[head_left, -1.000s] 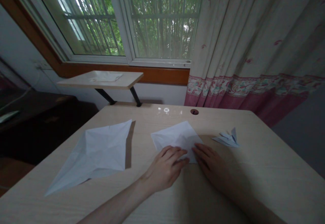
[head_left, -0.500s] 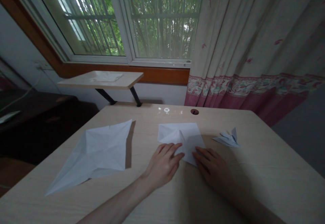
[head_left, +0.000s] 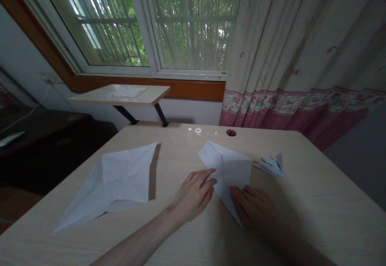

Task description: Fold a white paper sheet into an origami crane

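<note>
A folded white paper [head_left: 229, 171] lies on the light wooden desk [head_left: 193, 234], turned so one corner points toward me. My left hand [head_left: 194, 195] rests flat at its left edge, fingers stretched out and touching the sheet. My right hand [head_left: 256, 209] lies on the paper's near corner with fingers extended, pressing it down.
A larger creased white sheet [head_left: 116, 181] sits on the desk's left half. A small folded paper figure [head_left: 271, 164] lies at the right. A cable hole [head_left: 230, 132] is at the desk's back edge. Behind stand a small raised shelf [head_left: 120, 94], a window and a curtain [head_left: 301, 49].
The folded paper has turned clockwise under both hands; its near corner now points toward me. My right hand slid nearer with it, my left hand barely shifted.
</note>
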Tool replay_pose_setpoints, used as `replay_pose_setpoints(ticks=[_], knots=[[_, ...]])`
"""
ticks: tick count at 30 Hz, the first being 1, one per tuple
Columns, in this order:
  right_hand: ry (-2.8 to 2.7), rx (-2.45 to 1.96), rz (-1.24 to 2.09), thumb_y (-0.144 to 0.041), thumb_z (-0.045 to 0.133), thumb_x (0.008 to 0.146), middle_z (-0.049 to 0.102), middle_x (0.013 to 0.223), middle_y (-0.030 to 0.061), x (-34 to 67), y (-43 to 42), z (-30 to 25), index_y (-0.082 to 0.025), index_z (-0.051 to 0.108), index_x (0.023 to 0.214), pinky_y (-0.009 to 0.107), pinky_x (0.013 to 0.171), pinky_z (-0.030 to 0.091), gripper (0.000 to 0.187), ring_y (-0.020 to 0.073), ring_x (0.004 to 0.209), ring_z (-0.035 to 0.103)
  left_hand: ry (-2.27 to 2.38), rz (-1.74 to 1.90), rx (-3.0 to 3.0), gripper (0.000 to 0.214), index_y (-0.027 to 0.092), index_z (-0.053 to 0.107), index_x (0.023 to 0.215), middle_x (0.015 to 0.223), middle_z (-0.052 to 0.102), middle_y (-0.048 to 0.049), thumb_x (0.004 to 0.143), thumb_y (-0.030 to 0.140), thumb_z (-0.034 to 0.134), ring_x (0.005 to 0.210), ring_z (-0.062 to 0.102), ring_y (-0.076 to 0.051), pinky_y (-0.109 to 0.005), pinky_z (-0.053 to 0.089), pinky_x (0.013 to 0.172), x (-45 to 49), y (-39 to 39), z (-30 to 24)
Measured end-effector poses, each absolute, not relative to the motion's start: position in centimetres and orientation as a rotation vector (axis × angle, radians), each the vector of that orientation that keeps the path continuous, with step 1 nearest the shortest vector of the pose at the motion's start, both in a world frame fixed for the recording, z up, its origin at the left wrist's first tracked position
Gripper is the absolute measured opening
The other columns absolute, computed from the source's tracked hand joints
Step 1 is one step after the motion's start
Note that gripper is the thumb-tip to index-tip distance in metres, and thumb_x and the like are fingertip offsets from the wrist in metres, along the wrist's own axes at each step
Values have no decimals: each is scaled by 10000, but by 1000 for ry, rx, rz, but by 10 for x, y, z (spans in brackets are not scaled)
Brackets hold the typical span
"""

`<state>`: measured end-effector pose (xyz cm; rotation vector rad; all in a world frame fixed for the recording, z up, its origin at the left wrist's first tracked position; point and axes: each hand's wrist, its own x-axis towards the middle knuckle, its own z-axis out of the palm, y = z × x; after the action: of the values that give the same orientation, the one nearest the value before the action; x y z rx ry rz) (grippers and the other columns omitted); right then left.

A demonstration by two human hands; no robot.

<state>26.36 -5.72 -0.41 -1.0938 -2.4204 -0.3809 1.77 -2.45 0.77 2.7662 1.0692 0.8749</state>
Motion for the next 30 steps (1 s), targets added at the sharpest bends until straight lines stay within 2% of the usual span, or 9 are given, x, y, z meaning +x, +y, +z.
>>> replay_pose_setpoints(ticks=[12, 19, 23, 27, 30], knots=[[-2376, -1002, -363, -105, 364, 989, 732, 735, 23, 264, -63, -3, -127, 630, 1099, 327, 564, 426, 289, 181, 591, 668, 937, 773, 2667, 342, 224, 710, 1124, 1479, 498, -111, 861, 62, 563, 1250, 548, -302, -497, 497, 996, 16, -25, 9], [-2374, -1061, -304, -133, 377, 968, 667, 638, 17, 260, -64, 3, -192, 628, 856, 328, 524, 397, 281, 193, 546, 630, 883, 707, 2634, 405, 236, 716, 1166, 1512, 468, -112, 823, 70, 579, 1291, 527, -306, -505, 478, 1025, 16, -26, 12], [-2359, -1073, -265, -128, 398, 955, 698, 705, 40, 261, -63, 0, -198, 628, 867, 309, 554, 428, 256, 189, 589, 638, 876, 691, 2637, 390, 236, 721, 1164, 1515, 467, -111, 833, 84, 581, 1301, 522, -304, -506, 475, 1033, 16, -25, 12], [-2347, -1099, -172, -148, 371, 999, 727, 817, 58, 265, -57, -4, -192, 634, 947, 308, 629, 481, 272, 197, 691, 671, 865, 719, 2643, 373, 228, 730, 1142, 1499, 490, -111, 835, 87, 574, 1280, 541, -298, -495, 484, 1023, 15, -25, 10], [-2349, -1139, -130, -167, 353, 1019, 710, 800, 51, 266, -51, -6, -196, 626, 905, 328, 681, 500, 297, 213, 740, 674, 869, 760, 2637, 354, 222, 739, 1102, 1470, 525, -100, 829, 82, 564, 1230, 576, -282, -478, 499, 1004, 15, -26, 9]])
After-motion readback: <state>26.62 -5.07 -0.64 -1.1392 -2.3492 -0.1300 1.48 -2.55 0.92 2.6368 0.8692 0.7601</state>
